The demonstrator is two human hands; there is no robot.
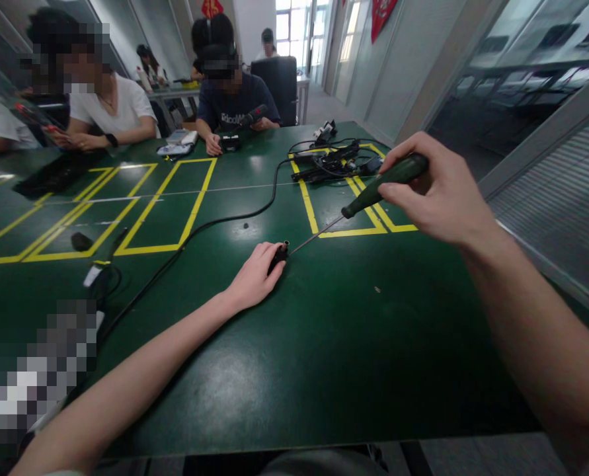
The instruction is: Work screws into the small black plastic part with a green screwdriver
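My right hand [437, 188] is closed around the dark green handle of a screwdriver [383, 186], raised above the table at the right. Its long thin shaft slants down to the left, and the tip meets or nearly meets a small black part [279, 256]; exact contact is hard to tell. That part has a short metallic round end at its top. My left hand [255, 276] rests on the green table [353, 357] with its fingers wrapped round the part, hiding most of it.
A black cable [235, 217] snakes across the table to a heap of black parts and wires [331, 162] at the far right. Yellow tape [148, 250] marks rectangles. A person [237, 99] sits opposite with a power tool; another person [110, 106] sits at left. A blurred-out object [41, 377] lies near left.
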